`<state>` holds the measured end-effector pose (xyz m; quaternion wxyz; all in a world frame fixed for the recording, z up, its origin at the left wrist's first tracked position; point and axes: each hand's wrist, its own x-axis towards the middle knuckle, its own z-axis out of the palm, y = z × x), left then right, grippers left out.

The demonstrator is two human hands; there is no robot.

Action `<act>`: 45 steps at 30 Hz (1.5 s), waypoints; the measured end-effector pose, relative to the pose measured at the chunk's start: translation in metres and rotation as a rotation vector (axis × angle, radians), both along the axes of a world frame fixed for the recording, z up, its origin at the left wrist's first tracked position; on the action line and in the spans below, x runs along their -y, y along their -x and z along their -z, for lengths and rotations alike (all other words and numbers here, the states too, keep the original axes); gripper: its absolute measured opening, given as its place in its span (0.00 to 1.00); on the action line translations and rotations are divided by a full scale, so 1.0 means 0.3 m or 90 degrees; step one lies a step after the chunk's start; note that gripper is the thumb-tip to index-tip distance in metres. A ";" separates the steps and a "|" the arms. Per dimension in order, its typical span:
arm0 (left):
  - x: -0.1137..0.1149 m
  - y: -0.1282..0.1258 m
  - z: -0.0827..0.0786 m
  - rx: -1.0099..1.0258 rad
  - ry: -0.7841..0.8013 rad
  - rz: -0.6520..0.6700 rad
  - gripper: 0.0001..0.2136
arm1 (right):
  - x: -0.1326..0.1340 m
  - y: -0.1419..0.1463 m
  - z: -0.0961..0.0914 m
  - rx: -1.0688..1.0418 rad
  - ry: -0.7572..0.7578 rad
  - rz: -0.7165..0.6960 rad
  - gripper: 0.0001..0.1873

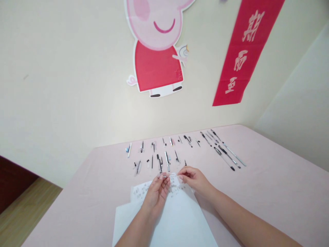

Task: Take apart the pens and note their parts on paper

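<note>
My left hand (pixel 157 193) and my right hand (pixel 193 179) meet over the top of a white sheet of paper (pixel 177 219) with handwriting on it. Both pinch the ends of a thin pen part (pixel 171 176), clear or silvery, held level between the fingertips. Just beyond the hands lie several small pen parts (pixel 159 161) in two rough rows on the pink table (pixel 269 192). Several whole pens (pixel 223 151) lie side by side at the far right of those rows.
The table stands against a cream wall with a pink cartoon pig cut-out (pixel 156 44) and a red banner (pixel 244 51) with white characters. Wooden floor (pixel 23 212) shows past the table's left edge.
</note>
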<state>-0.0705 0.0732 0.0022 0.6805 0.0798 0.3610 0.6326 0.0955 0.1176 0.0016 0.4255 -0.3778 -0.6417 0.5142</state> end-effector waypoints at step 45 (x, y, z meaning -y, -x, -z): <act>0.004 0.002 0.016 0.056 0.025 0.066 0.06 | -0.126 -0.137 0.076 0.337 -0.231 0.179 0.07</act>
